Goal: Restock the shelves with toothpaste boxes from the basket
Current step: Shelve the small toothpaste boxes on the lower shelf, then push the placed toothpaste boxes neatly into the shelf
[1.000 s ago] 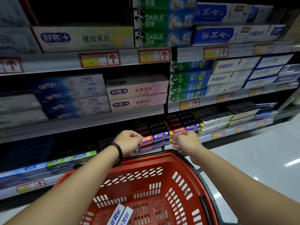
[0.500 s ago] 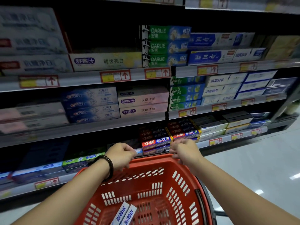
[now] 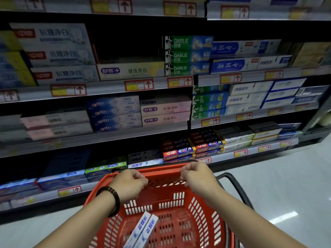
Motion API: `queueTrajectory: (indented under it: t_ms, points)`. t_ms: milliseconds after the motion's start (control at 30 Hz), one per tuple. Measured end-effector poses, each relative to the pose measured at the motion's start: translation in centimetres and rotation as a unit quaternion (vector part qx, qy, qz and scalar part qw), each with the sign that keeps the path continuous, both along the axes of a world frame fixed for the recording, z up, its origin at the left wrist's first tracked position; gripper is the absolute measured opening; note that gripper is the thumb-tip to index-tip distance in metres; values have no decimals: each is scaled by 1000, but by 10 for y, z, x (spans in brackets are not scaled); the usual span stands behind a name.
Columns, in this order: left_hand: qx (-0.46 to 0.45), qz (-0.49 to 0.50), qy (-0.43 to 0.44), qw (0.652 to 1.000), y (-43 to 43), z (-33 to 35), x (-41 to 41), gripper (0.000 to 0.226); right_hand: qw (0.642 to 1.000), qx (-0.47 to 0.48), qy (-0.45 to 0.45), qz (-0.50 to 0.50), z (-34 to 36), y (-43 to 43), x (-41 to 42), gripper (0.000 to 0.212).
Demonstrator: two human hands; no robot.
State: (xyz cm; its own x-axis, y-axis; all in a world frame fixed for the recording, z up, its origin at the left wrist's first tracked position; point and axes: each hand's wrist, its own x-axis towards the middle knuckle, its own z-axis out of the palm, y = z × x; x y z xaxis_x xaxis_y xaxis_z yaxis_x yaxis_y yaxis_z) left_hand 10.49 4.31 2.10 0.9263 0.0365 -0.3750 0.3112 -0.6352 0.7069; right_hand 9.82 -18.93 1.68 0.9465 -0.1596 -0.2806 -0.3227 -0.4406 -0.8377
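The red basket (image 3: 197,208) is the reference point. It sits tilted in front of the person, with its far rim toward the shelves (image 3: 107,87).

1. Left hand (image 3: 129,181): at the far rim of the basket, left side. The fingers are curled under. Whether they grip the rim cannot be told. A dark bead bracelet (image 3: 114,197) sits on the wrist.
2. Right hand (image 3: 196,176): at the far rim of the basket, right side, apart from the left hand. The fingers are curled in. Whether they grip anything cannot be told.
3. Toothpaste boxes (image 3: 143,229): two white-and-blue boxes lie side by side, touching, inside the basket on its near floor.
4. Black handle (image 3: 236,187): folded outward on the right side of the basket.
5. Beyond the basket, the shelves hold rows of stacked toothpaste cartons, with price tags along each shelf edge.
6. To the right of the basket is pale, glossy floor (image 3: 286,185).
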Motion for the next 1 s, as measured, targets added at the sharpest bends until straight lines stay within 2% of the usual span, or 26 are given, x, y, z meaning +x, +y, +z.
queueTrajectory:
  t_ms: [233, 467, 633, 833, 1000]
  points:
    - [1, 13, 30, 999, 16, -19, -25, 14, 998, 39, 39, 15, -9, 8, -16, 14]
    - [58, 0, 16, 998, 28, -41, -26, 13, 989, 114, 98, -3, -9, 7, -16, 14]
    - [76, -29, 14, 997, 24, -53, -25, 14, 987, 111, 112, 19, -9, 9, -16, 14]
    - [167, -70, -8, 983, 26, -63, -27, 14, 983, 102, 146, 49, -14, 8, -21, 16]
    - [169, -64, 4, 984, 29, -71, -29, 15, 983, 87, 146, 76, -18, 6, -27, 15]
